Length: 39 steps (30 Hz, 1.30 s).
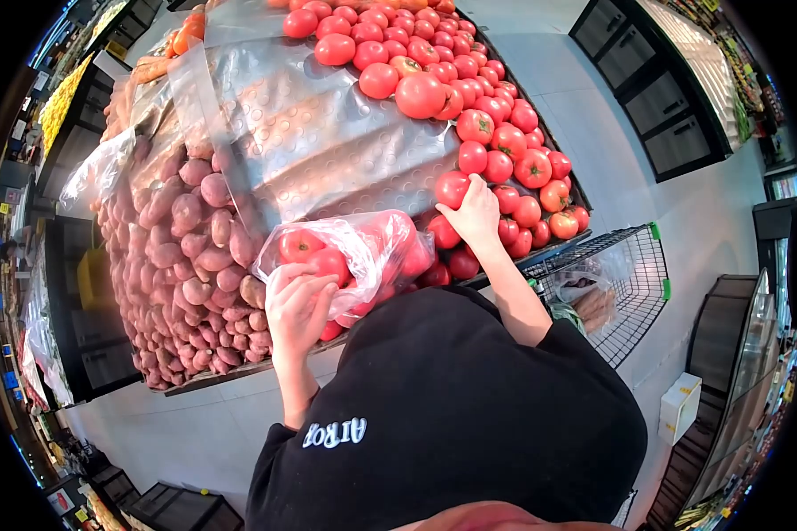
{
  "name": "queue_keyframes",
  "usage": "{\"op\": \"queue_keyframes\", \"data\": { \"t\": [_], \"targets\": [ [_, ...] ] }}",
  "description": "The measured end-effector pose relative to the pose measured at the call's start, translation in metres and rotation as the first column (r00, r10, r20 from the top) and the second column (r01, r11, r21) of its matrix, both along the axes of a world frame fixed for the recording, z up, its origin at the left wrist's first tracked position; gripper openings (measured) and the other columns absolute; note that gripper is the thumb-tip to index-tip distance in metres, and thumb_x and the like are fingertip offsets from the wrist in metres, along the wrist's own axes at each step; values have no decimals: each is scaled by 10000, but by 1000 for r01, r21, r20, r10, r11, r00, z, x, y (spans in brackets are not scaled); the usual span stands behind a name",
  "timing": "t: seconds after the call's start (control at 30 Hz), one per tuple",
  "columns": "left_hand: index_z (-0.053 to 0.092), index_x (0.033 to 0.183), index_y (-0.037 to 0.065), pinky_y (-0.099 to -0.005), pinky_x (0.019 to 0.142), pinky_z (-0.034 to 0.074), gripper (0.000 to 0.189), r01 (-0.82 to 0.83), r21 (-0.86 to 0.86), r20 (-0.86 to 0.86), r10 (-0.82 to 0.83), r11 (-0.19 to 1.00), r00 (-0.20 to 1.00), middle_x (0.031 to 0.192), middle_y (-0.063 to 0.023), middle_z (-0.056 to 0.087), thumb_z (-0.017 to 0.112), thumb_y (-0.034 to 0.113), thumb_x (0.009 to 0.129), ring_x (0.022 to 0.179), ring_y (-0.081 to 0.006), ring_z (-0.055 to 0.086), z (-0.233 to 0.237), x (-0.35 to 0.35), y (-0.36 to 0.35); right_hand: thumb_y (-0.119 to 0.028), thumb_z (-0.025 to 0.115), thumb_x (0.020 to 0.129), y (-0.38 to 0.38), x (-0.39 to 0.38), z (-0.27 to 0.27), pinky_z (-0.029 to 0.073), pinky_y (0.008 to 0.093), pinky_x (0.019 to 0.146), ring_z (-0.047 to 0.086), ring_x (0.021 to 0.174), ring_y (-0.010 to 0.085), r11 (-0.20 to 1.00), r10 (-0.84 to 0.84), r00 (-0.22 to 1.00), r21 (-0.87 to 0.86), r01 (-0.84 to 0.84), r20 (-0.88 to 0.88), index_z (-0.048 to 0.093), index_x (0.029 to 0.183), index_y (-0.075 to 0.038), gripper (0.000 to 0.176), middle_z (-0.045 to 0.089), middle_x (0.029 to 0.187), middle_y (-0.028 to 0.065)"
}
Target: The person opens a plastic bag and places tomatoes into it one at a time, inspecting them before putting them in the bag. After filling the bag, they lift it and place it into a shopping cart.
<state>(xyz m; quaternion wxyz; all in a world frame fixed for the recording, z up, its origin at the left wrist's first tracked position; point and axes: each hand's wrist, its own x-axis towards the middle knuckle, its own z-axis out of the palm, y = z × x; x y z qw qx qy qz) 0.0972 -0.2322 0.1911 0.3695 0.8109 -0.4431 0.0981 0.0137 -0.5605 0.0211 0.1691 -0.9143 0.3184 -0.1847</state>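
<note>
A clear plastic bag (372, 243) with several red tomatoes in it lies at the near edge of the produce stand. My left hand (297, 305) is closed at the bag's open mouth, beside a tomato (329, 264) inside it; its fingertips seem to pinch the bag's rim. To the right, my right hand (475, 212) has its thumb and fingers round a red tomato (452, 188) at the edge of the tomato pile (509, 140). More tomatoes lie under and around that hand.
Sweet potatoes (186, 257) are heaped on the left, beside a grey plastic sheet (319, 133). A wire shopping cart (624, 288) holding bagged produce stands at the right, close to the stand's corner. A white box (680, 407) is farther right.
</note>
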Motion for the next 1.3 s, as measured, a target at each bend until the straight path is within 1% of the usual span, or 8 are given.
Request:
{"op": "queue_keyframes", "data": {
  "t": [0.23,0.4,0.5,0.73,0.93,1.13,1.17,1.3],
  "targets": [
    [778,891,75,-418,891,501,131,15,-25,9,-15,1000,1000,815,-41,715,801,44,765,962,-256,668,8,-5,-6,-361,897,706,4,-10,42,515,464,1000,650,1146,400,804,-36,992,593,-46,125,450,1361,-30,859,629,1243,230],
    [765,1000,70,-432,938,506,227,-14,-65,-80,8,998,997,966,-66,738,806,57,777,1026,-288,668,15,-14,-24,-266,920,698,32,-19,97,509,420,1027,620,1213,348,800,269,846,382,-463,461,451,1398,-33,875,591,1304,197],
    [624,1325,64,-458,1082,446,608,8,44,-121,-3,999,993,1302,-122,653,836,82,755,1263,-334,575,10,-17,-34,-179,936,681,56,-23,139,493,413,1061,600,1248,356,706,405,718,305,-639,566,454,1415,-23,892,563,1346,195],
    [506,1461,65,-472,1177,376,827,34,14,-123,-32,999,992,1471,-125,559,846,59,707,1417,-334,478,14,-25,-54,-110,934,685,82,-20,172,461,399,1098,564,1305,337,590,567,542,154,-793,620,447,1431,-21,895,552,1368,187],
    [432,1520,37,-476,1169,373,981,69,-18,-147,-71,997,987,1480,-142,547,905,134,666,1389,-352,502,12,-28,-47,-176,890,803,79,-24,165,476,394,1095,552,1326,235,62,332,613,632,-773,717,392,1514,-43,878,516,1453,131],
    [409,1537,1,-447,1141,411,1063,21,-80,-350,-47,997,935,1451,-199,556,962,172,646,1363,-357,523,12,-40,-52,-658,313,1068,91,-26,151,626,398,775,702,1014,280,-620,50,805,651,-439,591,429,1483,-86,716,645,1280,160],
    [407,1540,0,-428,1129,432,1070,8,-50,-369,-26,999,929,1445,-208,557,970,155,642,1356,-349,530,14,-42,-52,-666,164,1073,95,-24,151,633,460,681,715,938,298,-541,61,835,721,-433,548,417,1492,-93,754,662,1254,171],
    [395,1546,-6,-436,1121,439,1106,7,-9,-240,-9,1000,971,1446,-202,557,979,178,625,1327,-351,555,10,-40,-50,-651,209,1080,92,-24,149,637,455,730,699,1047,298,-525,80,838,737,-425,540,403,1507,-97,726,621,1333,159]
  ]
}}
